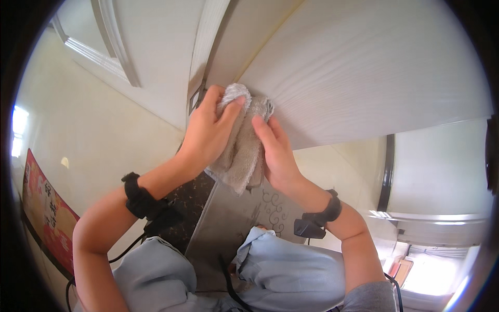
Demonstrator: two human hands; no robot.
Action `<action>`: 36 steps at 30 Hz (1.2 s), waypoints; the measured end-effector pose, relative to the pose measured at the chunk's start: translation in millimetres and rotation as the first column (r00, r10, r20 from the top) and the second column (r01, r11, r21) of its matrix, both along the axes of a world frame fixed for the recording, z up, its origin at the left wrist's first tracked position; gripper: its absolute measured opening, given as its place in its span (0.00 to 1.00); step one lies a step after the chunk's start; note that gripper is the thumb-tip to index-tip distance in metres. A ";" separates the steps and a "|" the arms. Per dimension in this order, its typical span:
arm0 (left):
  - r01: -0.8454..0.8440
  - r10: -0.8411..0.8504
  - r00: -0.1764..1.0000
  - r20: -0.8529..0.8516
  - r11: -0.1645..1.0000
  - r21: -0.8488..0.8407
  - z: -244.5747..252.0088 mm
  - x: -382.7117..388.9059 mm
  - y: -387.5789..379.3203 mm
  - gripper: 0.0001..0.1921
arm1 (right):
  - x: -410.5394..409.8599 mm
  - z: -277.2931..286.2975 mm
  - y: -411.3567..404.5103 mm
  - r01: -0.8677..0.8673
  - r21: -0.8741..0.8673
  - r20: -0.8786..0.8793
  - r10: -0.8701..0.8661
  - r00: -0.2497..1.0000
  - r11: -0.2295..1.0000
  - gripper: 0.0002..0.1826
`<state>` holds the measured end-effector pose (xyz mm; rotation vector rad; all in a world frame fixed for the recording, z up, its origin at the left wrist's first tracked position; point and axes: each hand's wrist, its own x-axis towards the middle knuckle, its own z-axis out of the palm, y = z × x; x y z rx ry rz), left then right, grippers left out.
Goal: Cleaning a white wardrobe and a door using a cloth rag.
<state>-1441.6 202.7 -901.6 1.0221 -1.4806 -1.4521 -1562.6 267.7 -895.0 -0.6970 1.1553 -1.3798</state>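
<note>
A folded grey-beige terry cloth (237, 152) is held between my hands, in front of the edge of a white wood-grain door (351, 78). My left hand (212, 124) grips the cloth's upper left part, where a lighter, whitish bunch of it shows between thumb and fingers. At its right side my right hand (275, 146) holds the folds, thumb on the front and fingers partly hidden behind. The cloth's lower corner hangs loose. A metal latch plate (195, 99) is visible just left of my left fingers, on the door frame (202, 50).
Below lies a grey mat (230, 218) with a scroll pattern, beside dark patterned flooring (187, 202). A red poster (48, 210) with writing is at the lower left. Pale walls stand on both sides. My knees in light-blue trousers are bent beneath my hands; black cables run near my arms.
</note>
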 end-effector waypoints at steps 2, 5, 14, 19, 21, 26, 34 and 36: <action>-0.016 0.012 0.994 -0.112 0.999 -0.032 10.0 3.0 8.4 0.15 | -10.0 0.5 1.3 -0.058 -0.134 -0.222 0.027 0.975 0.989 0.22; -0.054 0.017 0.961 -0.276 0.991 -0.126 5.0 10.2 9.5 0.12 | -8.0 15.3 7.2 -0.103 -0.241 -0.367 0.007 0.930 0.965 0.21; -0.080 0.018 0.979 -0.202 0.951 -0.299 24.9 27.0 31.8 0.15 | 7.9 42.2 29.9 -0.116 -0.402 -0.553 -0.140 0.821 0.908 0.24; 0.134 -0.353 0.921 -0.167 0.687 -0.714 59.2 46.7 31.8 0.23 | 6.6 48.2 29.6 -0.083 -0.618 -0.495 -0.305 0.814 0.781 0.37; 0.135 -0.363 0.923 -0.128 0.616 -0.776 61.0 47.8 33.0 0.28 | -8.2 80.6 28.1 -0.333 -0.609 -0.775 -0.450 0.443 0.720 0.35; -0.167 -0.035 0.981 -0.193 0.368 -0.915 58.9 52.4 5.5 0.32 | -27.8 77.6 -1.0 -0.391 -0.861 -0.286 -0.945 -0.158 0.326 0.16; -0.424 0.303 0.894 -0.330 0.336 -0.841 71.9 86.4 -55.0 0.29 | 4.4 119.2 -28.2 -0.603 -0.632 -0.386 -0.872 -0.299 0.487 0.27; -0.456 0.304 0.878 -0.368 0.306 -0.836 90.1 91.5 -62.8 0.28 | 10.9 118.0 -33.5 -0.609 -0.613 -0.442 -0.858 -0.264 0.503 0.27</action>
